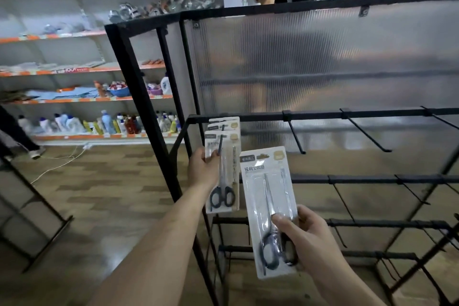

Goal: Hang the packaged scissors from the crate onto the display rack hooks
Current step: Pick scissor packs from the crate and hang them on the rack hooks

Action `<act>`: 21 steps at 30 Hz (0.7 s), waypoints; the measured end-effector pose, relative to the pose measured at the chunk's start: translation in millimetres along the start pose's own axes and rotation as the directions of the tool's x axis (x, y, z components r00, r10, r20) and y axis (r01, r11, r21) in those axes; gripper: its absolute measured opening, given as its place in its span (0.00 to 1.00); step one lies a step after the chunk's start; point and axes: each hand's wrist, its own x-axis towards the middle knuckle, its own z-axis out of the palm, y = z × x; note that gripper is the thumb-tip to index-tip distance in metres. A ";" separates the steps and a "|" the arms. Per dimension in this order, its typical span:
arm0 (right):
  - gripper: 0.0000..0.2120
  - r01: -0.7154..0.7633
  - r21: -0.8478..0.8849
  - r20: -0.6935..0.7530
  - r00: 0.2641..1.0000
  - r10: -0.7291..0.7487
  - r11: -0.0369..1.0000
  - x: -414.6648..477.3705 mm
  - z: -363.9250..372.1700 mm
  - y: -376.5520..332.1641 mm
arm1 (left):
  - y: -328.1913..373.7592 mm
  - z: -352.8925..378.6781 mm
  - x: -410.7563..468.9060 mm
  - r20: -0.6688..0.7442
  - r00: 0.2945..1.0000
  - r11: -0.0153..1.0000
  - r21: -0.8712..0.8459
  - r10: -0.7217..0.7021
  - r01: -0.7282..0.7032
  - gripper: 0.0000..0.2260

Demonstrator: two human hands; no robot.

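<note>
Scissors in one tilted pack (269, 208) are pinched low by the right hand (304, 238) before the black rack (323, 114), while the left hand (202, 169) grips the front of two packs (223, 171) on the leftmost hook (219, 143), three bare hooks (294, 135) jutting rightward, stocked shelves (82, 99) behind.

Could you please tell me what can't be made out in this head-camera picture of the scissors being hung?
- Crate: nowhere in the head view; it lies outside the frame.
- Hook tip behind the hanging packs: covered by the left hand and the front card.
- Handles of the pack in the right hand: partly covered by fingers.
- Card print: too small and blurred to read.
- Behind the ribbed panel: only vague shapes.
</note>
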 end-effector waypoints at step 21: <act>0.24 0.092 -0.034 -0.311 0.945 -0.098 0.995 55.3 109.4 32.0 | -53.0 27.9 59.9 0.175 0.977 0.957 -0.242 -0.120 0.161 0.19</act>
